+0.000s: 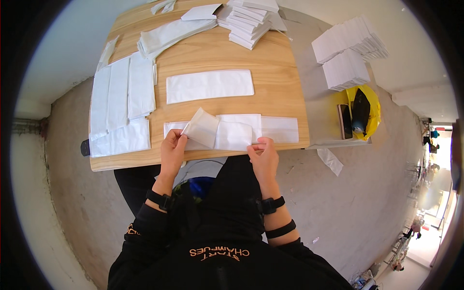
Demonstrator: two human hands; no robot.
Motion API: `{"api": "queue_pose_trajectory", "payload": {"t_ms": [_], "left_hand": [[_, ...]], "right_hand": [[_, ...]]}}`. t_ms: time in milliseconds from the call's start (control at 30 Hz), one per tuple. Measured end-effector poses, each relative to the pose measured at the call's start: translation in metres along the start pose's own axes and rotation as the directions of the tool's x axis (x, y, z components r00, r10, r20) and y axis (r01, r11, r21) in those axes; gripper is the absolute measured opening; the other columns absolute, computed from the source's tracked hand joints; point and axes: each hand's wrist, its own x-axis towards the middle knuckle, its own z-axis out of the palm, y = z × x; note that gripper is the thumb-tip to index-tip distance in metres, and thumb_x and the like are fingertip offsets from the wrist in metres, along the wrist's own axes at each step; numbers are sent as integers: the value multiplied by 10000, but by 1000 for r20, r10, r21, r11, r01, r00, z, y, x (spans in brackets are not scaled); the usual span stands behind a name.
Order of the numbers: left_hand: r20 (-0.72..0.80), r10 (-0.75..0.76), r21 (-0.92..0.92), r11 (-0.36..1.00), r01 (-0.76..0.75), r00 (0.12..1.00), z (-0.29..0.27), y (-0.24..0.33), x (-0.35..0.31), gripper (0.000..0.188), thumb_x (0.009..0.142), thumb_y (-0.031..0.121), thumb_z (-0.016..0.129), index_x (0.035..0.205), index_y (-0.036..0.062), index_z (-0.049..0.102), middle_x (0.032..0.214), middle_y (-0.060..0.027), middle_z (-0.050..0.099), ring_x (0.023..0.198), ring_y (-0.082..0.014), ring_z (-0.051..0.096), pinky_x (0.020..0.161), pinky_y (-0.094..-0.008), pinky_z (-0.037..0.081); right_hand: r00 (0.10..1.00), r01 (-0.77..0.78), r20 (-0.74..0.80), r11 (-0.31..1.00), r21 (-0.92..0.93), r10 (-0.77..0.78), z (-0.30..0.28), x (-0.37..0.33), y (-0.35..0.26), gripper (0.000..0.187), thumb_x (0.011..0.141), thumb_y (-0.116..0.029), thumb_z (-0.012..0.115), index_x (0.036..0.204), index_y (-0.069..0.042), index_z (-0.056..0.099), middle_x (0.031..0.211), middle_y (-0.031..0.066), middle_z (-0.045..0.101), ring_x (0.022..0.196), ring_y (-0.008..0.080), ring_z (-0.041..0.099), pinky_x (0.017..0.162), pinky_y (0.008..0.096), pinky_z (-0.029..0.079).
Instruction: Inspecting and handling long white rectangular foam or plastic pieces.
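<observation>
At the table's near edge lies a long white strip (pixel 280 129) of thin, slightly see-through material. A white sheet (pixel 234 134) lies over it, with its left part lifted and folded over as a flap (pixel 202 127). My left hand (pixel 173 151) pinches the flap's lower left corner between thumb and fingers. My right hand (pixel 264 157) has thumb and fingertips closed on the sheet's lower right edge. Whether the sheet is paper or plastic I cannot tell. Just beyond, another white strip (pixel 210 86) lies flat.
White strips (pixel 118 94) overlap along the wooden table's (pixel 275 87) left side. Farther back are more strips (pixel 174 36) and a pile of folded white pieces (pixel 249 24). Right, a grey surface (pixel 321 116) carries white stacks (pixel 345 70), a phone (pixel 345 122), and a dark bottle (pixel 360 113) in a yellow bag (pixel 374 121).
</observation>
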Motion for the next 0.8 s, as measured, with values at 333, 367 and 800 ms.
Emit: {"api": "queue_pose_trajectory", "payload": {"t_ms": [333, 367, 800], "left_hand": [[-10, 115, 93, 989, -114, 993, 13, -4, 7, 100, 948, 74, 548, 1004, -6, 570, 893, -4, 605, 820, -46, 549, 744, -203, 445], [-25, 128, 71, 989, -126, 991, 15, -5, 8, 104, 948, 73, 547, 1010, -7, 570, 905, -11, 611, 827, -52, 558, 753, -206, 450], [-82, 199, 89, 977, -192, 977, 24, -12, 12, 114, 932, 70, 559, 1003, -17, 580, 894, -44, 629, 827, -88, 583, 753, -234, 464]], "right_hand": [[984, 150, -85, 987, -56, -155, -23, 24, -4, 330, 789, -101, 703, 1069, -52, 537, 793, 64, 678, 628, 217, 632, 609, 354, 485], [984, 151, -85, 987, -56, -156, -23, 25, -7, 330, 789, -101, 703, 1069, -52, 537, 793, 64, 678, 628, 217, 632, 609, 354, 485], [991, 124, -24, 976, -181, -131, -18, 36, 9, 360, 798, -155, 693, 1102, -69, 520, 806, 52, 697, 721, 236, 653, 672, 388, 489]]}}
